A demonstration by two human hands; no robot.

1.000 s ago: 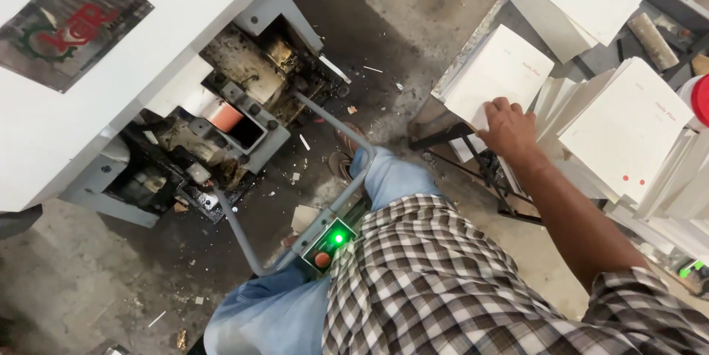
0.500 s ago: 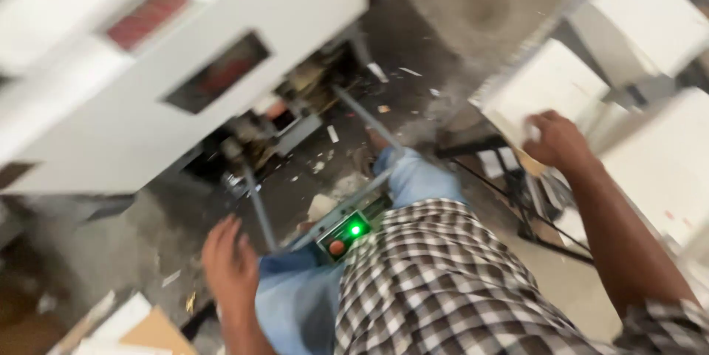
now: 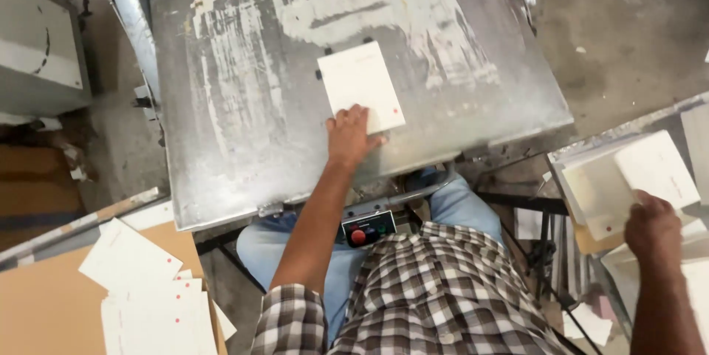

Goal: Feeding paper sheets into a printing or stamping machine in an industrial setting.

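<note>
Worn metal plate [image 3: 244, 104], white card [image 3: 360, 83] under left hand [image 3: 348, 137] fingertips

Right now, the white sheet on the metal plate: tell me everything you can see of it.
The white sheet is a rectangular card, paper-like, with a small red dot near its lower right corner. It lies flat and slightly turned on the scuffed grey metal plate. The left hand presses its lower edge, fingers spread over it.
</note>
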